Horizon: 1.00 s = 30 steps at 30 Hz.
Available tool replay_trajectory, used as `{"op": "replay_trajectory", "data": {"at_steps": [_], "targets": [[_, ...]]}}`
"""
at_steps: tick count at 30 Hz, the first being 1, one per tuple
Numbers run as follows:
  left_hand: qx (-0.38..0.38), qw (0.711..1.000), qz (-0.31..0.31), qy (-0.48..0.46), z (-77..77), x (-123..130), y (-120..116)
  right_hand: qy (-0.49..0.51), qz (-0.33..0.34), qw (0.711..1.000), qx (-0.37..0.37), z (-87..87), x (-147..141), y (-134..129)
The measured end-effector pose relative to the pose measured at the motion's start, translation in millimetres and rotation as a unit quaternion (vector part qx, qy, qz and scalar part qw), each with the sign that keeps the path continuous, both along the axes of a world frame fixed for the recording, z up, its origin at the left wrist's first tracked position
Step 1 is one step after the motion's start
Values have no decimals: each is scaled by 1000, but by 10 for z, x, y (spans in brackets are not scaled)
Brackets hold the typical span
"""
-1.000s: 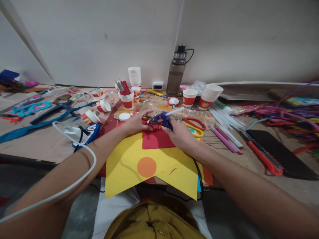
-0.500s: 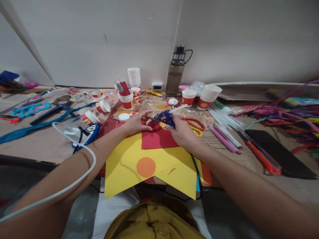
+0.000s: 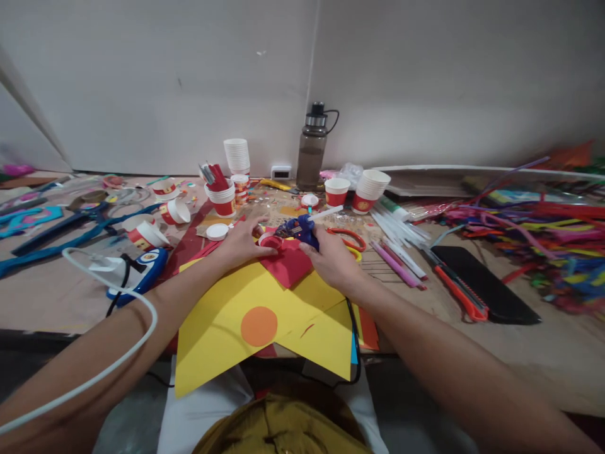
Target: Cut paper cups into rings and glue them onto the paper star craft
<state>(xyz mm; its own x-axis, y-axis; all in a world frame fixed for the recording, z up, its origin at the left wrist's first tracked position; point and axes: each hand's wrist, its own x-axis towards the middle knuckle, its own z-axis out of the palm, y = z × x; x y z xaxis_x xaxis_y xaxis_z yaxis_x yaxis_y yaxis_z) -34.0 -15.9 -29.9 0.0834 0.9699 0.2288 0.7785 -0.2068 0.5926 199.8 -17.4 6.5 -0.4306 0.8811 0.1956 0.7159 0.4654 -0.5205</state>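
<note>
My right hand [image 3: 331, 255] is wrapped round a blue hot glue gun [image 3: 306, 231], with a white glue stick [image 3: 328, 214] poking out of its back end. The gun's nozzle points left at a small round red-and-white piece [image 3: 270, 241], like a cut paper cup. My left hand [image 3: 243, 241] has its thumb and fingers around that piece, which rests on a red paper sheet [image 3: 289, 268]. Beneath lies a yellow paper sheet [image 3: 208, 315] bearing an orange circle [image 3: 259, 326]. A white disc [image 3: 217, 232] lies left of my left hand.
Red-handled scissors [image 3: 350, 236] lie by my right hand. Paper cups [image 3: 371, 189], a water bottle [image 3: 312, 151] and glue sticks [image 3: 397, 227] stand or lie behind and right. A box cutter [image 3: 460, 293] and black phone-like slab [image 3: 486, 284] lie farther right. A white cable [image 3: 151, 315] crosses my left forearm.
The red sheet has turned so a corner points toward me, and the round piece has turned or shifted with it. The whole view has swung slightly right. Both hands keep their holds.
</note>
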Motion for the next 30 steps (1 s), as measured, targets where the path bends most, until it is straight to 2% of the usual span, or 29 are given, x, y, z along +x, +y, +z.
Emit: {"op": "replay_trajectory", "data": {"at_steps": [3,8,10,16,22,25,30], "targets": [[-3,1000,-21,8,-7,-21,7,-1,4,1000,-6,12,-2,-20],[-23,990,-121,-65,40,-78,0,5,4,1000,-11,13,-3,-33],[-40,985,-140,-90,57,-76,-12,12,9,1000,-9,4,-3,-26],[-27,992,-102,-67,64,-23,-24,19,23,1000,-5,-16,-7,-15],[9,998,-51,-26,71,20,-40,-4,8,1000,-14,-3,-20,-48],[1,997,-68,-26,79,23,-52,-4,4,1000,-18,1,-20,-57],[-40,986,-127,-99,89,-10,-49,12,10,1000,-18,-7,-7,-44]]}}
